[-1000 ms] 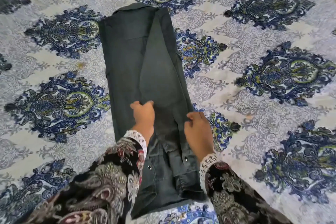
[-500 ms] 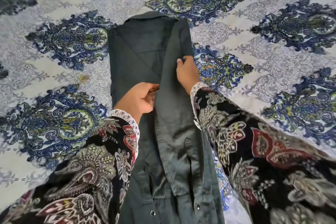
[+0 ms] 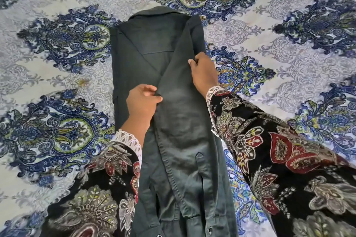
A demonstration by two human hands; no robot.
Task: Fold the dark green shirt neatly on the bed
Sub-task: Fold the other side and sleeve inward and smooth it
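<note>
Dark green cotton-like cloth, the long button-up shirt (image 3: 154, 82) lies flat along the middle of the bed (image 3: 289, 86), collar at the far end and hem running off the near edge of the view. It has been narrowed into a long strip, with one side panel and its sleeve laid over the body; the stitched cuff placket and metal snaps show at the near end.

The left hand (image 3: 142, 105) pinches the inner edge of the folded-over panel between thumb and curled fingers, about halfway along the strip. The right hand (image 3: 204, 72) sits farther up, its fingers curled over the right-hand folded edge, gripping the cloth there. Both arms wear black floral sleeves with white lace cuffs.

To do this step well, it seems best to keep both grips light and draw the panel taut between them, so the long right edge runs straight and parallel to the left edge. Pulling unevenly would likely skew the strip and leave a diagonal ridge like the one visible near the shoulder. Smoothing from the collar toward the near end should push out the soft wrinkles in the middle before any crosswise fold is made.

Under the shirt, the bed's pale cover is printed with blue and green paisley medallions.
</note>
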